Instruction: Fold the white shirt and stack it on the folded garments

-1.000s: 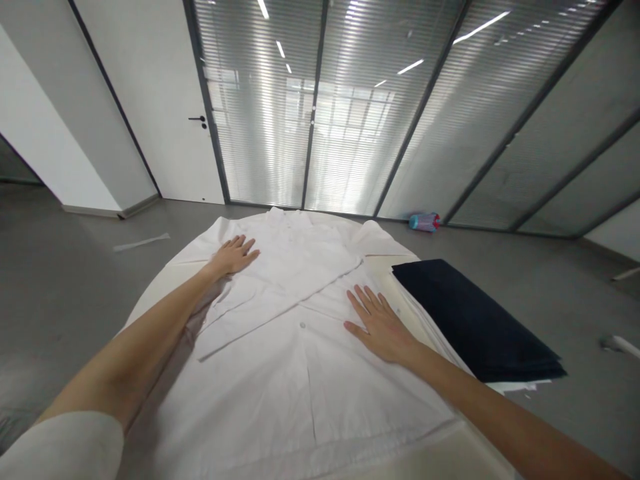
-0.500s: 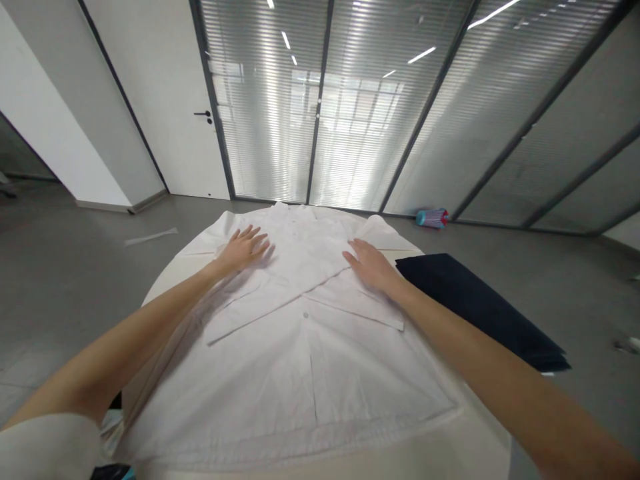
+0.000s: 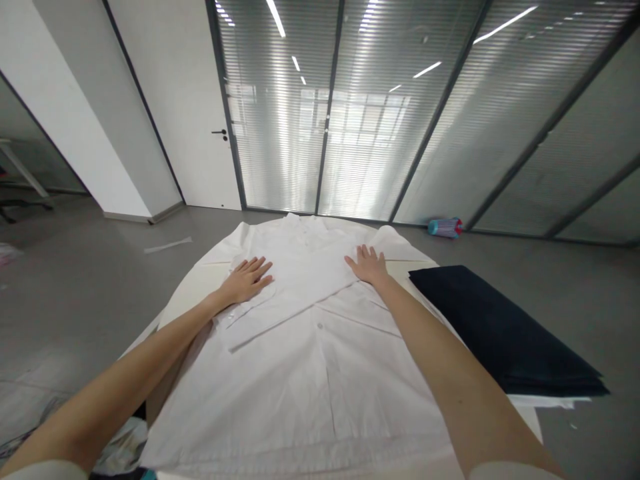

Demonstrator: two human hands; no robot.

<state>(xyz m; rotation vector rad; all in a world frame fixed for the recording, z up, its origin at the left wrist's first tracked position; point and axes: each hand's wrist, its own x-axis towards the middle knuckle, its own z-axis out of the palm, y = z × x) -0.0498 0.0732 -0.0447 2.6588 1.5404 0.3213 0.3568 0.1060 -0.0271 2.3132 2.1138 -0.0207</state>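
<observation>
A white shirt lies spread on a cream table, its collar at the far end and its hem near, with its sleeves folded across the front. The left hand rests palm down on the shirt's left side, fingers extended and slightly spread, pointing far and right, grasping nothing. The right hand rests palm down on the far right part, by the upper end of a folded sleeve; its fingers are fanned, its thumb stretched leftward, and it too clasps nothing. How firmly either presses, I cannot tell. Dark folded fabric lies to the right, beside the shirt.
</observation>
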